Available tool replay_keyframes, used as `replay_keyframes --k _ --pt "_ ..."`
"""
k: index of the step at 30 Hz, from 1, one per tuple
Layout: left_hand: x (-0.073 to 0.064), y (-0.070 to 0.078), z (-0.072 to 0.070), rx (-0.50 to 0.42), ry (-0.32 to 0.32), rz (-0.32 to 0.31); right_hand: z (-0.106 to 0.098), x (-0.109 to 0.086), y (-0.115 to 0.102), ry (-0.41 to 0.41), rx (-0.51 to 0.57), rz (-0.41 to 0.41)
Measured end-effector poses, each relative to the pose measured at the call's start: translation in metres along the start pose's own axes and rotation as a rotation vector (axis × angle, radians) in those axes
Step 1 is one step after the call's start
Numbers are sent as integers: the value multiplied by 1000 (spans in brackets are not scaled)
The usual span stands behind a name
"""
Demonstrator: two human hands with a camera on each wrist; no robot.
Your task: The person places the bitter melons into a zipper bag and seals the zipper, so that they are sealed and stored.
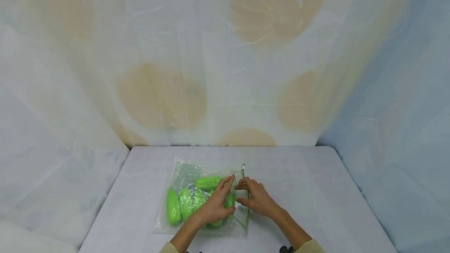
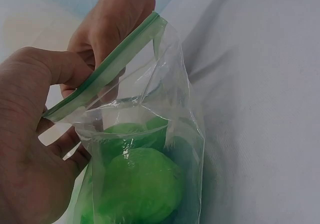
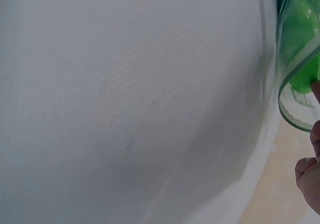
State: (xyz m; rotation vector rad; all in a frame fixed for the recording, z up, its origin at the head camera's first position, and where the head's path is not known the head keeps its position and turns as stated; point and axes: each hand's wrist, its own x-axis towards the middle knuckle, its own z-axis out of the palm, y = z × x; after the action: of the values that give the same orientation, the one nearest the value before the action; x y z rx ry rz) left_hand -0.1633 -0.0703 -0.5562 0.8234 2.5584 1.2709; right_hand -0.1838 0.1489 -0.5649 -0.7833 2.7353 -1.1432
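Note:
A clear zip bag (image 1: 165,227) with a green closure strip lies on the table, its mouth toward the right and partly parted. Inside are several smooth, bright green rounded and elongated items (image 1: 173,207). My left hand (image 1: 215,206) reaches across the bag to its mouth; in the left wrist view its thumb and fingers are curled about the green strip (image 2: 120,54). Facing it, my right hand (image 1: 259,198) holds the mouth's edge with thumb and fingertips. Only a few right fingers (image 3: 315,139) show in the right wrist view, beside the looped rim.
The bag rests on a pale table (image 1: 309,190) with rounded far corners. Pale sheeting with large orange blotches (image 1: 161,97) hangs behind it, and plain sheets enclose both sides. Small dark objects (image 1: 286,249) show at the bottom edge by the right sleeve.

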Motion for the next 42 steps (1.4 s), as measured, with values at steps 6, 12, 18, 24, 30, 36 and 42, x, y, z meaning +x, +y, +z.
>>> replay_keyframes --k 6,12,18,24,30,36,42 --pt "-1 1 1 0 -5 1 0 -2 4 32 -26 -26" --pt "-2 2 1 18 -4 12 -6 -6 8 85 -10 -14" --pt "-2 4 1 17 -6 20 -10 -8 16 152 -29 2" --pt "-1 3 1 20 7 32 -11 -7 23 186 -30 7" --pt "0 1 2 5 20 49 -13 -8 26 208 -32 27" --pt "0 0 2 -7 19 52 -16 -7 26 205 -9 35" --pt "0 -1 2 10 19 54 -16 -6 28 187 -13 50"
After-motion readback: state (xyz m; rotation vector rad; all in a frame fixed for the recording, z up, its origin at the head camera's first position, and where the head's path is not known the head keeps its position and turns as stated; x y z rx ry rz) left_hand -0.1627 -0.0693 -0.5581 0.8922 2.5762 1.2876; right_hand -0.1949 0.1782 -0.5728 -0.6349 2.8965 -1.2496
